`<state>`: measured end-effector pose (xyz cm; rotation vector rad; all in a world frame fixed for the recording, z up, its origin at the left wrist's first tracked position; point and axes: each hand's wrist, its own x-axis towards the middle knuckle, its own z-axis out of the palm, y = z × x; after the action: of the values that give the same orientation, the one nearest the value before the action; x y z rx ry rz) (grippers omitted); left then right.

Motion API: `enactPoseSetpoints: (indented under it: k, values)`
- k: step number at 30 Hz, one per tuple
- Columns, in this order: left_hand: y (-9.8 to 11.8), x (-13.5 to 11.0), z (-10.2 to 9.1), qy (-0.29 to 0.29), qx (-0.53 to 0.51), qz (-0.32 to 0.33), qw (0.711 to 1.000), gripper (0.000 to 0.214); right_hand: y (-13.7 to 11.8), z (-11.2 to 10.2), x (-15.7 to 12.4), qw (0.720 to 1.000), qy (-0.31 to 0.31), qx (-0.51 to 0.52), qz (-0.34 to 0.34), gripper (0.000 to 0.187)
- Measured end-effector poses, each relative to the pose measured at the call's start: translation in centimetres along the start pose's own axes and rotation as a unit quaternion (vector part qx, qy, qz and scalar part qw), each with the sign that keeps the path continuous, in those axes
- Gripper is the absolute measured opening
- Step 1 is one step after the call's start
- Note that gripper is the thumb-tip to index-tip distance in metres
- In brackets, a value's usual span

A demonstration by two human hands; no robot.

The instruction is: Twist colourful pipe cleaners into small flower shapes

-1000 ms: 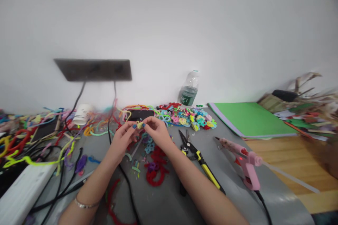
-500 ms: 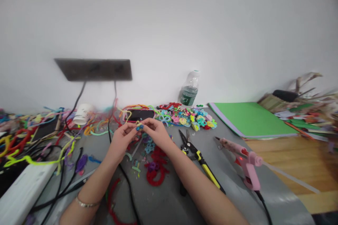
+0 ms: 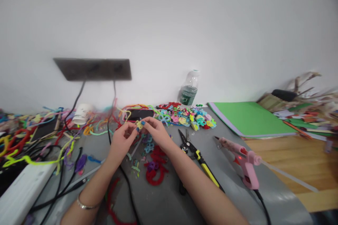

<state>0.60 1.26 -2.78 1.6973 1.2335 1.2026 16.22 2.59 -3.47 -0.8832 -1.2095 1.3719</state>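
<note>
A small pale yellow pipe-cleaner piece [image 3: 139, 125], shaped somewhat like a flower, is pinched between both hands above the middle of the table. My left hand [image 3: 121, 141] grips its left side with thumb and finger. From the right, my right hand [image 3: 156, 132] holds it the same way, blue nails showing. Beneath the hands lie light blue pipe-cleaner loops [image 3: 149, 146] and a red curled pipe cleaner [image 3: 155, 178] with a purple piece [image 3: 152, 166] on it. Black-and-yellow pliers [image 3: 203, 165] rest partly under my right forearm.
A pink glue gun [image 3: 249, 172] with its red light on lies at right. Green sheets [image 3: 253, 117], a pile of pipe-cleaner flowers [image 3: 182, 120] and a water bottle [image 3: 188, 93] are at the back. Cables, a paper cup [image 3: 83, 113] and a white power strip [image 3: 29, 190] crowd the left.
The fingers have shifted and parted slightly, so more of the yellow piece shows between them. The right fingertips have risen a little. Things on the table stay put.
</note>
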Motion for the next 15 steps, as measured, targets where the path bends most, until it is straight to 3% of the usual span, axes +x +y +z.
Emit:
enactPoseSetpoints:
  k: [7, 15]
  values:
    - [0.6, 0.0, 0.2, 0.031, -0.011, 0.004, 0.999, 0.015, 0.0, 0.2, -0.3, 0.998, -0.048, -0.038, -0.006, 0.036]
    - [0.9, 0.4, -1.0, -0.045, -0.069, -0.071, 0.994, 0.022, -0.4, -0.6, 0.0, 0.993, -0.098, -0.062, -0.038, 0.03]
